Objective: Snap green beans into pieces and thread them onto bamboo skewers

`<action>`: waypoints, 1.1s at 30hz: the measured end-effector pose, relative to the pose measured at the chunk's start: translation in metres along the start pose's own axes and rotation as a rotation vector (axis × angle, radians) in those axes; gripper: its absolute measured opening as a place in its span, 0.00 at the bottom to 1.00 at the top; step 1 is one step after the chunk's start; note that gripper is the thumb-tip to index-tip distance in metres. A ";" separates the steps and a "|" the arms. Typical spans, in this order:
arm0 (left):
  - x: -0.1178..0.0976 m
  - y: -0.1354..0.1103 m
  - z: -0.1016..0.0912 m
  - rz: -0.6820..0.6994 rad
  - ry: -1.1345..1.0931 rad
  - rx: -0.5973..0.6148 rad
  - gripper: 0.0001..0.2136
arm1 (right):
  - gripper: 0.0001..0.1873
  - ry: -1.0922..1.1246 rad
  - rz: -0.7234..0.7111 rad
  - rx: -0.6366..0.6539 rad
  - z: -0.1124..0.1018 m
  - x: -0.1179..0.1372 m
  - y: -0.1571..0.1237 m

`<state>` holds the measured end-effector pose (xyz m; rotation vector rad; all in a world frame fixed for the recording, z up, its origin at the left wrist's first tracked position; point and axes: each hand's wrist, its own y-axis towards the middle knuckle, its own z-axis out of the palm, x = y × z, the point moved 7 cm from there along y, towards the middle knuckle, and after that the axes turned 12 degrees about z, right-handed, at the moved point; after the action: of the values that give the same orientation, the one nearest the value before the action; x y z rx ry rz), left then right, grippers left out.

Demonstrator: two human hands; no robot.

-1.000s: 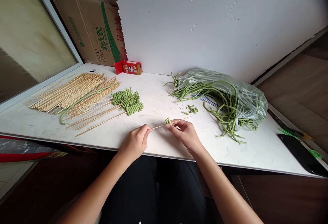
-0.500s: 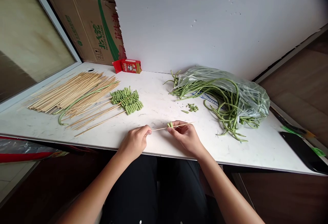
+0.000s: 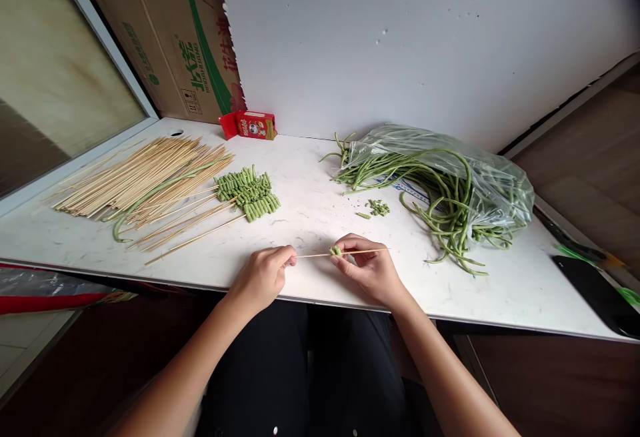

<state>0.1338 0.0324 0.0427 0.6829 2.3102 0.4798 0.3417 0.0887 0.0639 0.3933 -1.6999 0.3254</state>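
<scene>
My left hand is closed on one end of a thin bamboo skewer, just above the table's front edge. The skewer runs to the right, and its tip sticks out beyond my right hand. Between the thumb and fingers of that hand are short green bean pieces, seemingly threaded on the skewer; the fingers partly hide them. Left of centre lie finished-looking bean skewers, their green pieces packed side by side. Cut bean ends form a small pile beyond my right hand.
Many loose skewers lie at left, a long bean across them. A plastic bag of long green beans spills over at right. Behind stand a red packet and a carton. A black phone lies far right.
The bean pieces between my right fingers have turned, and the skewer's tip now reaches slightly farther right. My left hand keeps its grip. The view has shifted a little.
</scene>
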 end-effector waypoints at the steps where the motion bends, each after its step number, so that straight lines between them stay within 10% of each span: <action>1: 0.000 0.000 0.000 -0.005 -0.015 0.008 0.18 | 0.10 -0.023 -0.027 0.007 0.000 0.004 -0.001; 16: -0.008 -0.002 -0.011 0.066 0.035 -0.228 0.14 | 0.19 0.179 0.284 -0.127 0.001 -0.015 -0.001; 33: -0.003 0.005 -0.008 -0.080 -0.218 0.004 0.11 | 0.07 -0.079 -0.097 -0.007 -0.009 0.019 -0.009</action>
<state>0.1323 0.0337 0.0522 0.6105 2.1249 0.3455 0.3511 0.0827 0.0841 0.4879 -1.7523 0.2353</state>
